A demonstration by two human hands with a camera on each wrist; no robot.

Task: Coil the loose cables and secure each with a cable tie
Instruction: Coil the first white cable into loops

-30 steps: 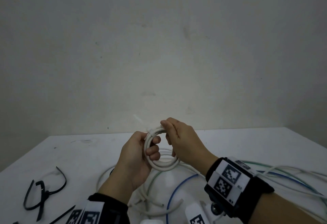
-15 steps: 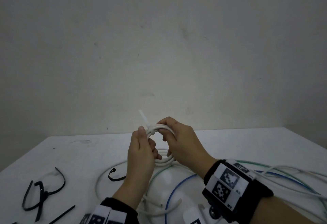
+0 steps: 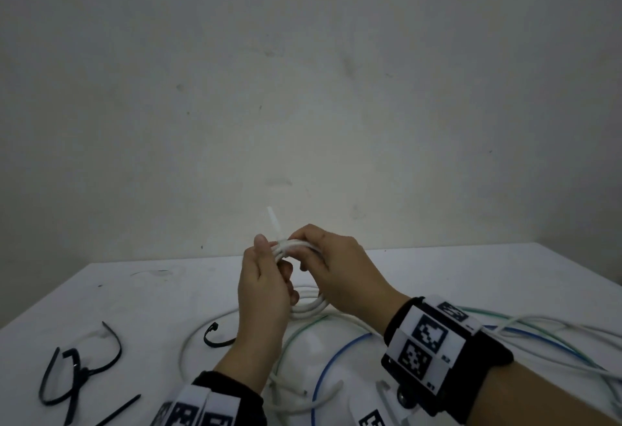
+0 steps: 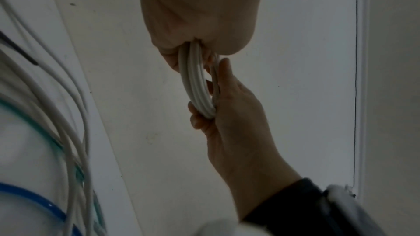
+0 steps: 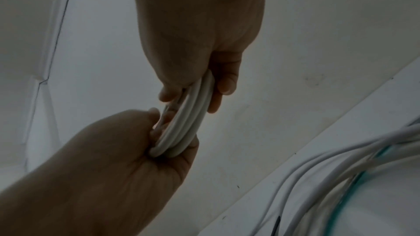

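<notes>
Bare, dimly lit workroom or test space, not clearly a home or an office. Plain off-white wall [image 3: 303,88], scuffed and marked with small dark spots, filling most of the head view. White table [image 3: 471,277] pushed up against it, its top smudged. Loose cables [image 3: 555,341] in white, green and blue spread over the table's right side. Black cable ties [image 3: 77,368] lying at the left. No furniture, windows or decoration in view.
</notes>
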